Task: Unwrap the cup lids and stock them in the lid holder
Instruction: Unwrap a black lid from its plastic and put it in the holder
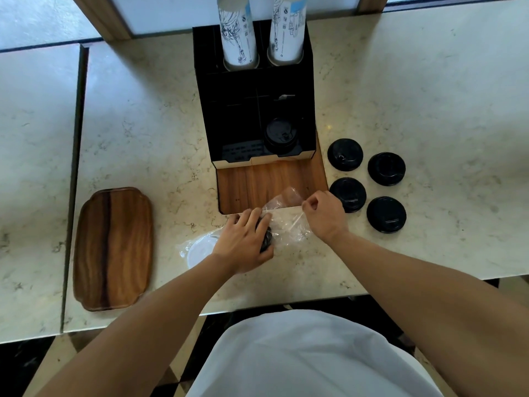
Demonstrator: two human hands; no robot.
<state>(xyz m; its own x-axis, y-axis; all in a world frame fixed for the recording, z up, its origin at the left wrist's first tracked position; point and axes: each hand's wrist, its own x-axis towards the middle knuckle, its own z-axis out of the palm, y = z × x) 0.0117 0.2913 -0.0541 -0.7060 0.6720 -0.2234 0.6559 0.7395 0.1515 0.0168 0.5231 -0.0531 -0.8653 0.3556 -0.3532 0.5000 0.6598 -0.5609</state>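
My left hand [246, 241] grips a stack of black lids [266, 238] that lies on its side in clear plastic wrap [289, 224] on the counter. My right hand [325, 213] pinches the open end of that wrap and holds it stretched away from the stack. The black lid holder [254, 110] stands behind on a wooden base [269, 183], with black lids [280, 136] stacked in its front right slot. Several loose black lids [345, 154] lie flat on the counter to the right of the holder.
A wrapped white lid [200, 250] lies under my left wrist. A wooden tray [113, 249] sits at the left. Two sleeves of paper cups [237, 32] stand in the back of the holder. The counter's front edge [257, 308] runs close to my body.
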